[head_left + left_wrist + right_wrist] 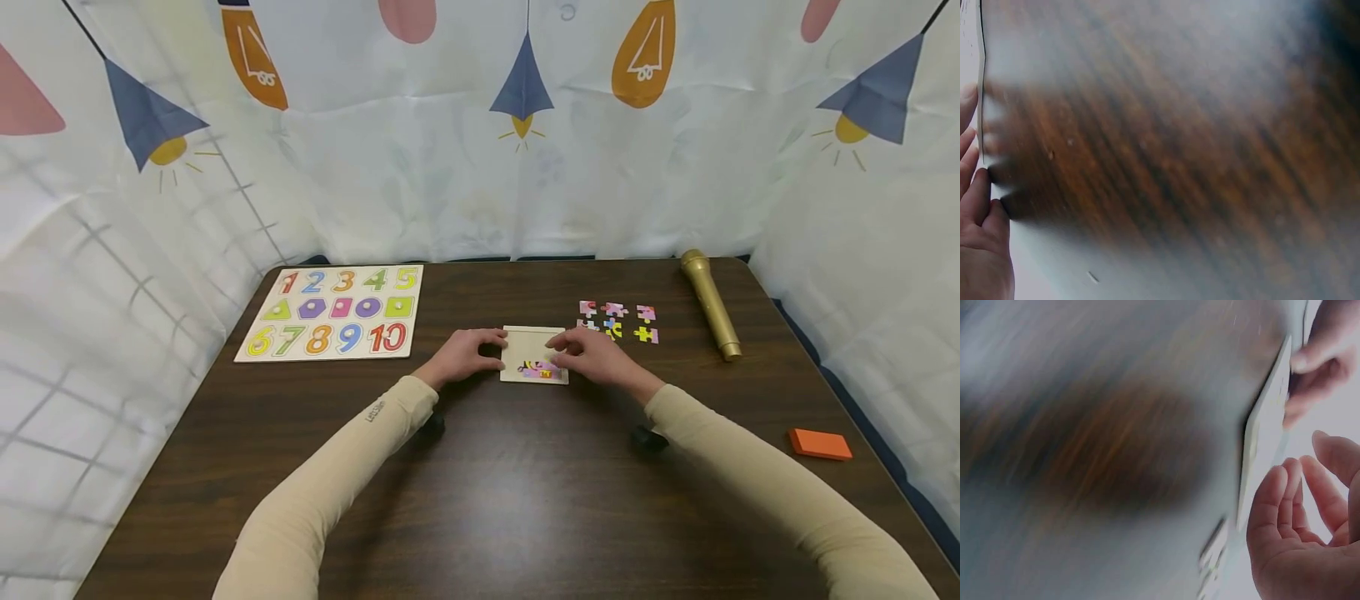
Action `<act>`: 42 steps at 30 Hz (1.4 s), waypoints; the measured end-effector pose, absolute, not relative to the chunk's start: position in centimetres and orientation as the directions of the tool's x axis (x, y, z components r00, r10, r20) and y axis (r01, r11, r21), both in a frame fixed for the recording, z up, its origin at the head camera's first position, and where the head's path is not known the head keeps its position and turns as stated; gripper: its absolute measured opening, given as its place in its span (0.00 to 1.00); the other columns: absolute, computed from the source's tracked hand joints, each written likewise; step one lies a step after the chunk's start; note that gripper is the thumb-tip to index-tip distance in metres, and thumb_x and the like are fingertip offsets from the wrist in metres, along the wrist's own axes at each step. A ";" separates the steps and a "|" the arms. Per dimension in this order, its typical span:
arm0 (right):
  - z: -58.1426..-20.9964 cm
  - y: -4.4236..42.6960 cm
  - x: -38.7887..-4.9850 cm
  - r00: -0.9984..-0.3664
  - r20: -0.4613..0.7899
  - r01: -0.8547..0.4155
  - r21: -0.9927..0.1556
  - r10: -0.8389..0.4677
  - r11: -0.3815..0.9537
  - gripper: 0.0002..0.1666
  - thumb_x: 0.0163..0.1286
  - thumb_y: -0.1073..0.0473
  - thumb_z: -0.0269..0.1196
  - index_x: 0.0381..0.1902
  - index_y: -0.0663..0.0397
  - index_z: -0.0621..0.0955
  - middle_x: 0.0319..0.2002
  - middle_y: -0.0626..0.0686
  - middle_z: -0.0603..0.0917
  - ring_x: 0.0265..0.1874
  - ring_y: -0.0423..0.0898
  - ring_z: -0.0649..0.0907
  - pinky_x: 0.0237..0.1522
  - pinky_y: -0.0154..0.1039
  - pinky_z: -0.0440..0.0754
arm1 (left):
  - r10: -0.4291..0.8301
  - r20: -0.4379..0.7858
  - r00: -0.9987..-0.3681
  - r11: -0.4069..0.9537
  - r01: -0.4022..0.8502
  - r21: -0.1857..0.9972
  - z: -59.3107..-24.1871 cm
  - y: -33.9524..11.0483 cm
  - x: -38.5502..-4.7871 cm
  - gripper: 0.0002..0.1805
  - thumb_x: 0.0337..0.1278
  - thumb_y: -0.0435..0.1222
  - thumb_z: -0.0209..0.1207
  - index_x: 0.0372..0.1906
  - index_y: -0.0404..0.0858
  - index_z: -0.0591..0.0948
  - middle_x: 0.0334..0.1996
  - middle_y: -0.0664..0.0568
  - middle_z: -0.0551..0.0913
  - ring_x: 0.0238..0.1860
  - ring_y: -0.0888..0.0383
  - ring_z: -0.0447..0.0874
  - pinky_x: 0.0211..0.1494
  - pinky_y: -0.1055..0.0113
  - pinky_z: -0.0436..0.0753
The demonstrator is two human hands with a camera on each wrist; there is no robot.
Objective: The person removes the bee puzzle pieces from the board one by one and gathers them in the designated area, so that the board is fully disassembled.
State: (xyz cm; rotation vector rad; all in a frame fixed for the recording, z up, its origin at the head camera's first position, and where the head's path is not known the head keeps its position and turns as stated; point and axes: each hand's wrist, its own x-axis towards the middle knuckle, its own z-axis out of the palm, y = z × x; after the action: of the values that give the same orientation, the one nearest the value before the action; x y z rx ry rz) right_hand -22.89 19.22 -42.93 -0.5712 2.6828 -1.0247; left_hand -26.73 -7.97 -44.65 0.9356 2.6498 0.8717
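A small pale wooden puzzle tray (pixel 529 343) lies at mid-table, with a few joined pink and yellow jigsaw pieces (pixel 536 369) along its near edge. My left hand (pixel 467 357) touches the tray's left edge with thumb and fingertips, and its fingers rest low by the tabletop in the left wrist view. Over the tray's right side is my right hand (pixel 596 358). In the right wrist view the right hand (pixel 1310 525) has loosely bent fingers, thumb apart, nothing visible between them. Several loose jigsaw pieces (pixel 646 335) lie beyond the right hand, some partly hidden by it.
A number-and-shape board (pixel 330 313) lies at the back left. The gold microphone-shaped object (pixel 711 306) lies at the back right. An orange block (pixel 821 444) sits near the right edge of the dark wooden table (pixel 510 500). Patterned white curtains (pixel 450 183) surround the table.
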 end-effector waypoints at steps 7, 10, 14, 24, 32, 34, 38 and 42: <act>-43.7 16.6 -23.0 -0.873 -0.082 -0.304 -0.679 -0.480 0.668 0.19 0.68 0.56 0.65 0.54 0.58 0.82 0.47 0.54 0.84 0.44 0.48 0.83 0.48 0.47 0.81 | 0.668 0.052 -0.743 0.589 0.570 0.574 -45.3 -7.7 -26.7 0.18 0.59 0.39 0.66 0.53 0.36 0.84 0.64 0.48 0.76 0.68 0.52 0.69 0.70 0.57 0.66; -43.9 16.1 -23.1 -0.872 -0.082 -0.319 -0.651 -0.482 0.689 0.19 0.66 0.56 0.67 0.52 0.58 0.83 0.43 0.52 0.83 0.40 0.46 0.82 0.46 0.44 0.81 | 0.684 0.062 -0.727 0.580 0.593 0.559 -45.5 -7.8 -26.7 0.18 0.61 0.40 0.65 0.53 0.36 0.84 0.64 0.49 0.76 0.69 0.53 0.67 0.71 0.58 0.65; -44.2 15.5 -22.9 -0.865 -0.055 -0.374 -0.593 -0.499 0.713 0.18 0.63 0.57 0.69 0.49 0.58 0.84 0.39 0.52 0.80 0.38 0.45 0.80 0.43 0.42 0.80 | 0.682 0.086 -0.727 0.571 0.602 0.559 -45.6 -8.0 -26.6 0.17 0.59 0.38 0.66 0.52 0.36 0.84 0.63 0.49 0.77 0.68 0.52 0.69 0.70 0.57 0.67; -43.8 15.1 -22.6 -0.869 -0.098 -0.346 -0.581 -0.485 0.737 0.18 0.64 0.58 0.68 0.51 0.56 0.83 0.41 0.52 0.78 0.38 0.46 0.79 0.44 0.42 0.79 | 0.678 0.079 -0.731 0.559 0.583 0.590 -45.2 -8.0 -26.7 0.17 0.56 0.37 0.68 0.50 0.36 0.85 0.61 0.47 0.78 0.66 0.52 0.72 0.69 0.58 0.68; -43.8 15.2 -22.6 -0.872 -0.102 -0.334 -0.591 -0.478 0.734 0.18 0.64 0.58 0.68 0.51 0.56 0.83 0.42 0.54 0.77 0.38 0.47 0.77 0.43 0.42 0.78 | 0.673 0.058 -0.737 0.572 0.568 0.592 -45.1 -7.8 -26.8 0.16 0.57 0.37 0.68 0.50 0.37 0.85 0.62 0.48 0.78 0.66 0.53 0.72 0.69 0.58 0.68; -43.8 15.2 -22.6 -0.874 -0.085 -0.342 -0.590 -0.478 0.731 0.17 0.64 0.58 0.69 0.50 0.57 0.83 0.42 0.54 0.77 0.38 0.47 0.78 0.43 0.43 0.78 | 0.672 0.056 -0.739 0.573 0.566 0.592 -45.2 -7.8 -26.8 0.16 0.57 0.37 0.68 0.50 0.37 0.85 0.62 0.48 0.78 0.66 0.53 0.72 0.69 0.58 0.69; -43.8 15.1 -22.5 -0.878 -0.060 -0.350 -0.597 -0.476 0.722 0.16 0.64 0.59 0.69 0.49 0.58 0.82 0.42 0.54 0.78 0.40 0.48 0.79 0.45 0.44 0.79 | 0.670 0.053 -0.741 0.574 0.562 0.595 -45.1 -7.8 -26.8 0.16 0.57 0.37 0.68 0.50 0.37 0.85 0.62 0.48 0.78 0.66 0.53 0.72 0.69 0.58 0.69; -43.8 15.0 -22.4 -0.884 -0.059 -0.338 -0.606 -0.465 0.720 0.16 0.64 0.59 0.69 0.49 0.57 0.82 0.43 0.54 0.79 0.42 0.48 0.80 0.48 0.45 0.79 | 0.666 0.046 -0.745 0.580 0.555 0.597 -45.1 -7.9 -26.8 0.16 0.57 0.38 0.68 0.50 0.37 0.85 0.62 0.49 0.78 0.66 0.53 0.72 0.69 0.58 0.68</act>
State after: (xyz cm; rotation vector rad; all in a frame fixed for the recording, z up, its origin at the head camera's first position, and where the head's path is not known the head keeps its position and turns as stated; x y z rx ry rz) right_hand -22.42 14.98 -43.76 -0.6427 2.7181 -0.8976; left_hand -26.84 -7.87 -45.09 1.0253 2.6258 0.8964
